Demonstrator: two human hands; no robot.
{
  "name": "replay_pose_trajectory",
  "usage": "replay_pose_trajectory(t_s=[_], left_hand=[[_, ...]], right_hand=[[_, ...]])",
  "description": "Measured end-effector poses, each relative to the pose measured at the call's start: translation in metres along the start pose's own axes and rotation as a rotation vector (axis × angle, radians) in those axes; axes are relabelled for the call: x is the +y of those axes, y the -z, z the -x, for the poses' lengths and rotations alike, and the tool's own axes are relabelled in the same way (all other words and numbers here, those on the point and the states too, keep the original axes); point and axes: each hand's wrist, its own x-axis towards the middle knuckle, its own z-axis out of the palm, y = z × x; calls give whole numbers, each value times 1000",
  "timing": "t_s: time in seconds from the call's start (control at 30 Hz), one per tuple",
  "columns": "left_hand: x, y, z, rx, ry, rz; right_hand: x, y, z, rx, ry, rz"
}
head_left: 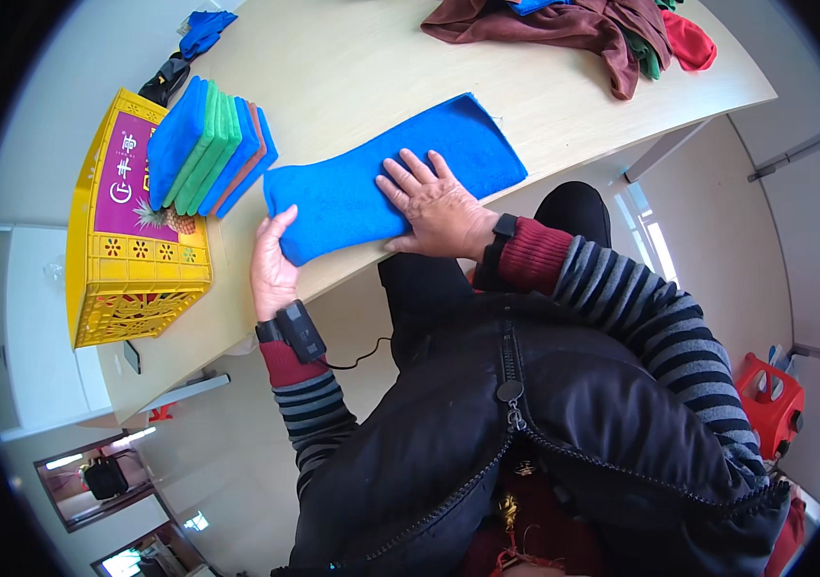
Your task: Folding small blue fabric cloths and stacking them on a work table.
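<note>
A blue towel, folded into a long strip, lies slantwise on the pale table close to its near edge. At its left end my left hand holds the edge, the thumb on top and the other fingers mostly hidden. My right hand rests flat on the towel's middle with its fingers spread. Left of the towel, a leaning row of folded cloths in blue, green and brown stands against a yellow plastic crate.
Loose brown cloth is heaped at the far right of the table, with red cloth beside it. A crumpled blue cloth lies at the far left. On the floor to the right is a red plastic container.
</note>
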Motion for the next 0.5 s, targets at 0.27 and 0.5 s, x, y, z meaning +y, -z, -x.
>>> replay_pose_trajectory(t_s=[0.27,0.5], left_hand=[[22,-111,-17,-161,-218,-88],[-24,-188,-56,-322,-91,-531]], right_hand=[[-13,-14,0,119,-2,7],[-12,9,34,-68,22,5]])
